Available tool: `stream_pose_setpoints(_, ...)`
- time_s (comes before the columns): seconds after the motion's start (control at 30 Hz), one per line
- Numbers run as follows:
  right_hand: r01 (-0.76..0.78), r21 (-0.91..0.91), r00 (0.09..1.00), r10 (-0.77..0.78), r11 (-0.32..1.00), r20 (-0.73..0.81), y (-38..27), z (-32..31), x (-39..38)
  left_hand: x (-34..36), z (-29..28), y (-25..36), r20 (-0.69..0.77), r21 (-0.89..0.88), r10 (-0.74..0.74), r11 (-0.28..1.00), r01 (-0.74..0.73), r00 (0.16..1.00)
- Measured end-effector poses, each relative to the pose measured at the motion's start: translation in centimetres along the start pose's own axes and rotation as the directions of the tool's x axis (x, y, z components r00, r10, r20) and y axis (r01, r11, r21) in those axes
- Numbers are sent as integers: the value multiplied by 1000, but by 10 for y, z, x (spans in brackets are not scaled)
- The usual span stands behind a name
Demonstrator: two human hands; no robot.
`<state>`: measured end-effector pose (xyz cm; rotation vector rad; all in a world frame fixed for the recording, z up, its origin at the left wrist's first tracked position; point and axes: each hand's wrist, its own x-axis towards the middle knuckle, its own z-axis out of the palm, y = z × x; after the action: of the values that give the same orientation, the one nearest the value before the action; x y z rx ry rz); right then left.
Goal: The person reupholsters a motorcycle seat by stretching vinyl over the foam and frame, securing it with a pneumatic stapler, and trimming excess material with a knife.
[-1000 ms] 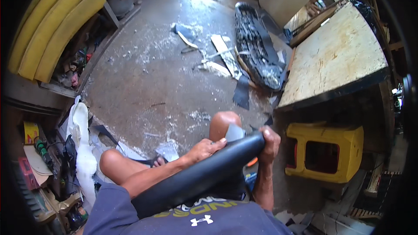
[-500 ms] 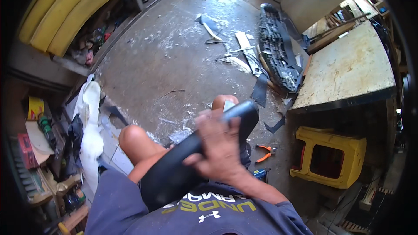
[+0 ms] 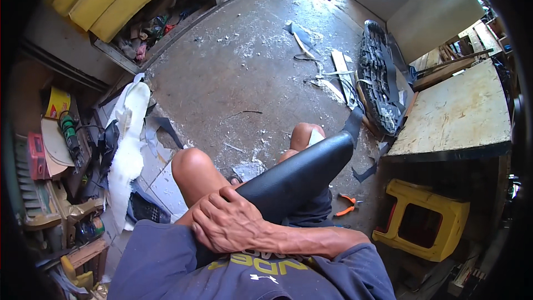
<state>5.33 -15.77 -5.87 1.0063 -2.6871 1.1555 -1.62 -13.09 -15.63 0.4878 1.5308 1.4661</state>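
A long black padded seat (image 3: pixel 297 178) with a smooth leather-like cover lies slantwise across my lap, its far end over my right knee. My right hand (image 3: pixel 230 219) rests on its near left end, fingers bent and closed around the edge. My right forearm crosses low in front of my shirt. My left hand does not show; the seat and my right hand cover the area beyond the left sleeve. On the floor to the right of the seat lie orange-handled pliers (image 3: pixel 347 205).
A yellow plastic stool (image 3: pixel 422 219) lies on its side at the right, below a worn board-topped table (image 3: pixel 452 111). A black ridged seat base (image 3: pixel 380 78) and scraps (image 3: pixel 341 75) lie farther off. White padding (image 3: pixel 127 161) and cluttered shelves (image 3: pixel 61 155) stand left.
My right hand has slid along the seat from its middle to the near left end, and its fingers have closed there. The view has shifted a little.
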Motion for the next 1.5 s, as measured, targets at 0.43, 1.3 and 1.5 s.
stream_pose_setpoints(0.43, -459, -538, 882, 437, 707, -179, 215, -131, -115, 9, -6, 8, -7, 15, 60, 998, -60, 998)
stream_pose_setpoints(1.3, -114, -9, 990, 113, 993, -87, 38, -36, -66, 40, -4, -5, -76, 20, 120, 993, -119, 990)
stream_pose_setpoints(1.5, -595, -322, 781, 436, 736, -447, 162, -73, -99, 39, -8, -3, -67, 38, 112, 993, -110, 991)
